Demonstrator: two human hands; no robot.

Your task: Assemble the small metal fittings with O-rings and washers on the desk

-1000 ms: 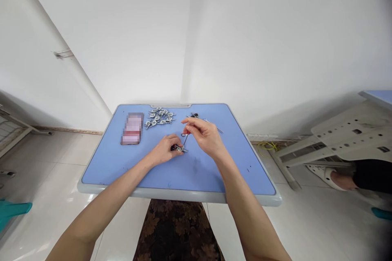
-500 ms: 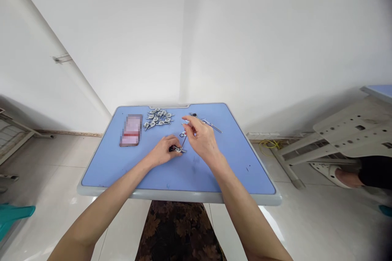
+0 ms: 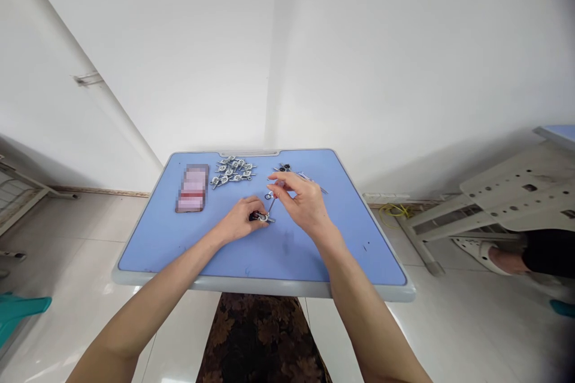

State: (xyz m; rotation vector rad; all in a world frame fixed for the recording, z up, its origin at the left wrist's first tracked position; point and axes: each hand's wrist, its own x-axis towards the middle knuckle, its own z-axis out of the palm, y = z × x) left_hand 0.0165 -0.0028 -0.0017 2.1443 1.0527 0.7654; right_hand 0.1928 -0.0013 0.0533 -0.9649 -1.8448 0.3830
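Observation:
My left hand rests low on the blue table, its fingers closed on a small metal fitting with a round ring-like middle and a thin stem pointing right. The fingers hide part of the fitting. Above and to the right, my right hand pinches a thin screwdriver with a reddish handle. Its shaft slants down to the fitting. Just behind the shaft lies a small round piece. A pile of similar metal fittings sits farther back.
A phone with a blurred screen lies on the left of the blue table. Small black round parts and thin metal rods lie behind my right hand. A white wall stands behind; a person's shoe shows at right.
My right hand has turned a little about the screwdriver, its fingers drawing closer together and the reddish handle now showing. My left hand keeps hold of the fitting in about the same place.

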